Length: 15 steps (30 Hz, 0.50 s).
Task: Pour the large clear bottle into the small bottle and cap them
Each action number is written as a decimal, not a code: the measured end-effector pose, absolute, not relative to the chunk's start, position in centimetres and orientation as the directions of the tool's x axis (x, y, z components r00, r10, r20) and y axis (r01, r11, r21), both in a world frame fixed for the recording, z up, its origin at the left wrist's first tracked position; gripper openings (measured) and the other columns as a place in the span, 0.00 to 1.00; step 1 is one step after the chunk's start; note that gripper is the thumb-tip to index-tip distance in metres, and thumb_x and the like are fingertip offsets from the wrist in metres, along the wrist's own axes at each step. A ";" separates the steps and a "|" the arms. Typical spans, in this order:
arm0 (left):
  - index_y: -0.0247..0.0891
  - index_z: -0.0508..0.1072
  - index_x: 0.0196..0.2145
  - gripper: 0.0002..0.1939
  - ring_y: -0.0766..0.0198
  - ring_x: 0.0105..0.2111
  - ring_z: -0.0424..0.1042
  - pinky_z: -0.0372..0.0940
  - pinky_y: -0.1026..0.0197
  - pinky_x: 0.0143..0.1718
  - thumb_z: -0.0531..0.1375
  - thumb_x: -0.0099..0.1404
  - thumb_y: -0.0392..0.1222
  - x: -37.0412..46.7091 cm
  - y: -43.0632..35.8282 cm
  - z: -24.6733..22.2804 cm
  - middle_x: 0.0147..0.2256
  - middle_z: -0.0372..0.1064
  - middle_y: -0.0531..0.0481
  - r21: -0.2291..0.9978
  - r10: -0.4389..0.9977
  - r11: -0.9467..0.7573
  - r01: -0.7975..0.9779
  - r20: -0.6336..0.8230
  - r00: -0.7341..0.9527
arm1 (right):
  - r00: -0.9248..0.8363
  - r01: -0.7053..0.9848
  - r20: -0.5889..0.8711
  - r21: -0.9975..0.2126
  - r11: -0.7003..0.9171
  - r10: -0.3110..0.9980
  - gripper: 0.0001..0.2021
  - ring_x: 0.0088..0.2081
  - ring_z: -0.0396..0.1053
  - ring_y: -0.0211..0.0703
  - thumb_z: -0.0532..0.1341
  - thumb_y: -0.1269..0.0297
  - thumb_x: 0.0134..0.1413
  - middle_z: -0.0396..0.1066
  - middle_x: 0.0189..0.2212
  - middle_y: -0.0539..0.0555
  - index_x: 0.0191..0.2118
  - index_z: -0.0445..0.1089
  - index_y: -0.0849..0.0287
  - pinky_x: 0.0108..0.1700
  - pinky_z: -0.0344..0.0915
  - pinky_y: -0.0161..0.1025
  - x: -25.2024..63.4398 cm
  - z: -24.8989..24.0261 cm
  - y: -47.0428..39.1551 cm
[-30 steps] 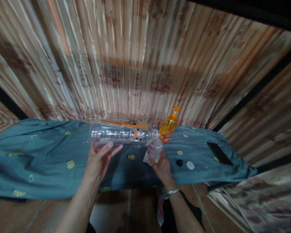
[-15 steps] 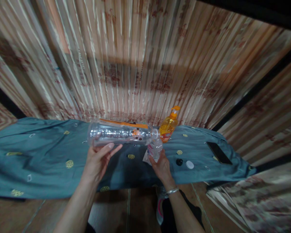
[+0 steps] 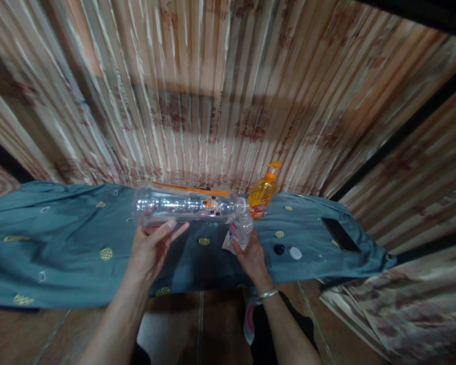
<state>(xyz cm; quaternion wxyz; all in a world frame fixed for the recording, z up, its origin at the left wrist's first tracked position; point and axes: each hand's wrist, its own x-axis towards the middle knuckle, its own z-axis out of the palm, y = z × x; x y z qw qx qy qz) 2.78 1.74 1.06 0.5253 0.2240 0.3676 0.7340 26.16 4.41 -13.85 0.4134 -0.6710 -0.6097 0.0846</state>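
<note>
Clear, thin-looking plastic with glossy highlights is seen in the large bottle and the small bottle, while translucent, smooth plastic is shown by the yellow pump bottle, topped with an opaque orange plastic pump head. Soft, matt, lightly creased cloth is presented by the teal tablecloth, and pleated fabric by the curtain. A shiny metallic finish is borne by the silvery bracelet, and a smooth, dark face by the phone.

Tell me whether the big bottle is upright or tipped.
Tipped: the left hand holds the big bottle sideways, its neck pointing right.
</note>
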 end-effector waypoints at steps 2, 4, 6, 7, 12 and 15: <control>0.43 0.77 0.39 0.33 0.65 0.26 0.72 0.77 0.42 0.41 0.78 0.32 0.32 2.8 1.8 1.1 0.22 0.73 0.59 0.773 0.934 -0.181 -0.607 -0.058 -0.353 | 0.240 0.753 0.389 -0.653 0.082 0.889 0.29 0.49 0.76 0.63 0.61 0.54 0.55 0.76 0.47 0.74 0.58 0.62 0.68 0.50 0.73 0.57 26.2 -14.0 4.5; 0.42 0.77 0.39 0.33 0.64 0.27 0.72 0.78 0.42 0.41 0.78 0.32 0.32 2.9 1.8 1.1 0.22 0.73 0.59 0.775 0.933 -0.184 -0.604 -0.055 -0.356 | 0.241 0.761 0.395 -0.644 0.080 0.886 0.30 0.49 0.76 0.63 0.61 0.54 0.55 0.76 0.47 0.74 0.58 0.61 0.70 0.51 0.72 0.56 26.2 -14.0 4.5; 0.42 0.77 0.38 0.31 0.64 0.27 0.73 0.78 0.43 0.41 0.78 0.32 0.32 2.8 1.8 1.1 0.23 0.74 0.59 0.777 0.936 -0.180 -0.603 -0.054 -0.348 | 0.244 0.770 0.404 -0.633 0.076 0.882 0.31 0.49 0.77 0.63 0.60 0.54 0.55 0.75 0.48 0.74 0.58 0.61 0.71 0.50 0.72 0.55 26.2 -14.0 4.5; 0.41 0.77 0.37 0.31 0.65 0.27 0.73 0.78 0.43 0.41 0.78 0.33 0.32 2.8 1.8 1.1 0.23 0.74 0.58 0.779 0.938 -0.176 -0.602 -0.053 -0.343 | 0.247 0.774 0.406 -0.629 0.073 0.880 0.31 0.49 0.77 0.63 0.60 0.54 0.55 0.75 0.48 0.74 0.59 0.60 0.72 0.50 0.72 0.54 26.2 -13.9 4.5; 0.41 0.77 0.35 0.28 0.65 0.26 0.73 0.78 0.47 0.41 0.77 0.34 0.33 3.0 1.7 1.3 0.23 0.73 0.59 0.794 0.939 -0.166 -0.585 -0.055 -0.340 | 0.239 0.766 0.413 -0.637 0.090 0.879 0.31 0.47 0.78 0.60 0.59 0.55 0.56 0.76 0.47 0.73 0.59 0.60 0.72 0.49 0.73 0.52 26.0 -13.7 4.4; 0.41 0.77 0.36 0.28 0.64 0.26 0.73 0.78 0.46 0.41 0.78 0.34 0.33 3.0 1.8 1.3 0.23 0.74 0.59 0.795 0.937 -0.167 -0.584 -0.055 -0.344 | 0.244 0.761 0.428 -0.641 0.102 0.870 0.31 0.48 0.77 0.60 0.58 0.54 0.56 0.76 0.48 0.73 0.59 0.60 0.72 0.50 0.73 0.52 26.0 -13.8 4.4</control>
